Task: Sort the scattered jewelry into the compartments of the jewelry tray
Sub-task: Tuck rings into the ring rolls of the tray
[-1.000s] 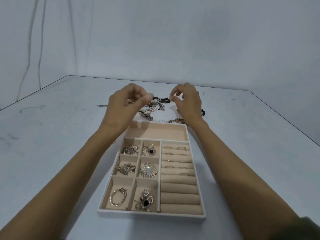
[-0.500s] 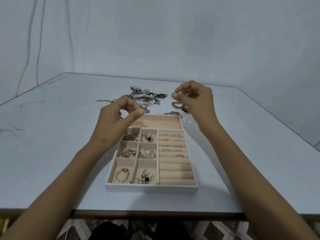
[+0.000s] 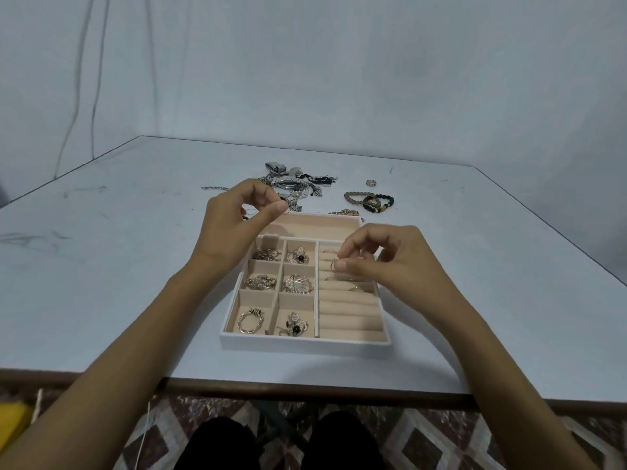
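Looking down from the head cam: the right hand (image 3: 390,262) is pinching a thin ring (image 3: 334,265) between thumb and forefinger, hovering right over the ring rolls (image 3: 349,310) on the right side of the jewelry tray (image 3: 305,341). Looks like it's heading for one of the slots toward the far end of the tray, where a few rings are already sitting.

The left hand (image 3: 234,228) is hanging over the tray's far-left corner with thumb and forefinger pinched on what looks like a small wire loop (image 3: 287,209). It's too tiny to say for sure.

Progress-wise I'm guessing a bit past halfway. All six little compartments on the tray's left side are holding a piece each, but the long compartment (image 3: 315,225) along the far edge is looking bare and the nearer rolls aren't holding anything.

Beyond the tray's far edge plenty is waiting: a tangled pile (image 3: 291,181) of watches and chains, beaded bracelets (image 3: 369,200) off the far-right corner, a lone ring (image 3: 371,182) past those, a gold chain (image 3: 346,212) just beside the far wall, and a short chain (image 3: 215,188) out past the far-left corner.
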